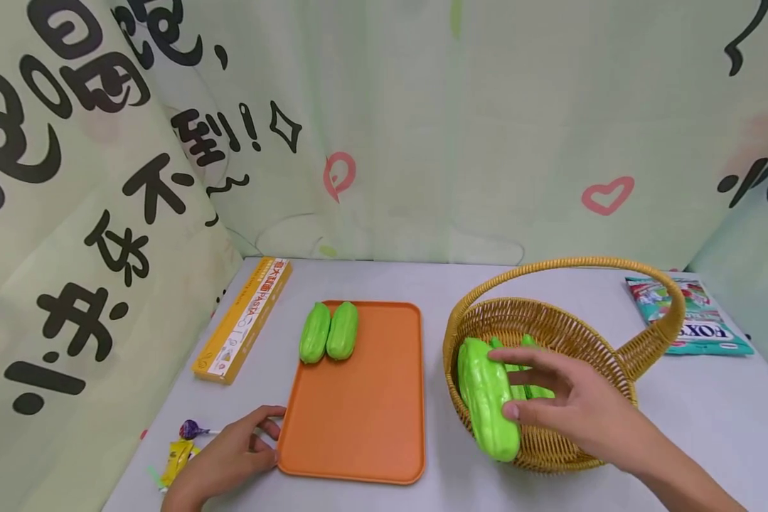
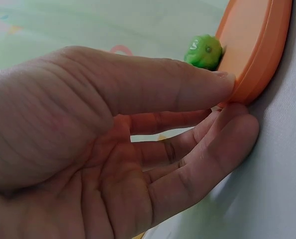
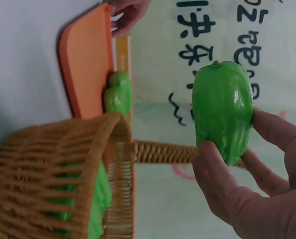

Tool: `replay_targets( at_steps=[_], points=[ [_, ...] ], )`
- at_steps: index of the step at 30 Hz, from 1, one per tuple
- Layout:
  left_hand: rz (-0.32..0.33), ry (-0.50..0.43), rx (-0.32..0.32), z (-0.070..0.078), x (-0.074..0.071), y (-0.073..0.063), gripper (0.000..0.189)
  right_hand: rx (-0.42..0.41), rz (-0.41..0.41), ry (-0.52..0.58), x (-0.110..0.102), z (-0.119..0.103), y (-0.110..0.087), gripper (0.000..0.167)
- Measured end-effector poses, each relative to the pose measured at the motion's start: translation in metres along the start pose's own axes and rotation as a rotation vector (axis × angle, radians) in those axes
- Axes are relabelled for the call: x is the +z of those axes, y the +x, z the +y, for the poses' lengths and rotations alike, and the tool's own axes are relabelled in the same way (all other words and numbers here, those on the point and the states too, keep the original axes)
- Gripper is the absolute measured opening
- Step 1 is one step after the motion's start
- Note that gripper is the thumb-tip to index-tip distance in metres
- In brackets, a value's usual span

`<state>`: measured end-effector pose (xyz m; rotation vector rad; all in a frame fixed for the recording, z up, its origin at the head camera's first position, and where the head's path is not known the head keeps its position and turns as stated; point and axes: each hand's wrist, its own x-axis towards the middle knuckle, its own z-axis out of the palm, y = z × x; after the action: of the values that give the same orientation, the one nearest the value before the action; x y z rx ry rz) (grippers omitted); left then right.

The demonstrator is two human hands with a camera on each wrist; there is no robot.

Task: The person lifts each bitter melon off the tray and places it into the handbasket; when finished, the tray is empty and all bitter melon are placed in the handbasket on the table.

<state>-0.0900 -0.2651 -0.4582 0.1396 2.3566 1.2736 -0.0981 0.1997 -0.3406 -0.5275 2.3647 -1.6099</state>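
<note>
My right hand (image 1: 569, 402) grips a glossy, ribbed green vegetable (image 1: 486, 405), gourd-like in shape, between thumb and fingers. It is held above the near left rim of the wicker basket (image 1: 566, 451). More green vegetables (image 3: 99, 199) lie inside the basket, partly hidden by the hand and the held one. On the left, my left hand (image 1: 237, 451) pinches the lower left edge of an orange tray (image 1: 358, 419), thumb at the rim in the left wrist view. Two similar green vegetables (image 1: 328, 331) lie side by side at the tray's far left corner.
A yellow pasta box (image 1: 243, 320) lies left of the tray. Near the left hand are a lollipop (image 1: 190, 429) and a yellow-wrapped sweet (image 1: 176, 462). Behind the basket's tall arched handle (image 1: 589, 263), a candy bag (image 1: 691, 316) lies at the right. Printed curtains border the table.
</note>
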Motion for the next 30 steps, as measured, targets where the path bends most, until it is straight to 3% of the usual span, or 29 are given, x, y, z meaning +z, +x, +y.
replay_targets(
  at_steps=[6,12,30],
  points=[
    [-0.001,-0.003,0.006,0.0,-0.001,0.0,0.06,0.035,0.032,-0.112,-0.025,0.035,0.028,0.051],
    [-0.003,-0.002,0.02,0.0,-0.001,0.0,0.059,0.097,0.036,-0.133,-0.033,0.06,0.043,0.055],
    [-0.004,-0.004,-0.004,0.002,-0.001,-0.001,0.06,0.109,-0.002,-0.21,-0.033,0.07,0.054,0.055]
  ],
)
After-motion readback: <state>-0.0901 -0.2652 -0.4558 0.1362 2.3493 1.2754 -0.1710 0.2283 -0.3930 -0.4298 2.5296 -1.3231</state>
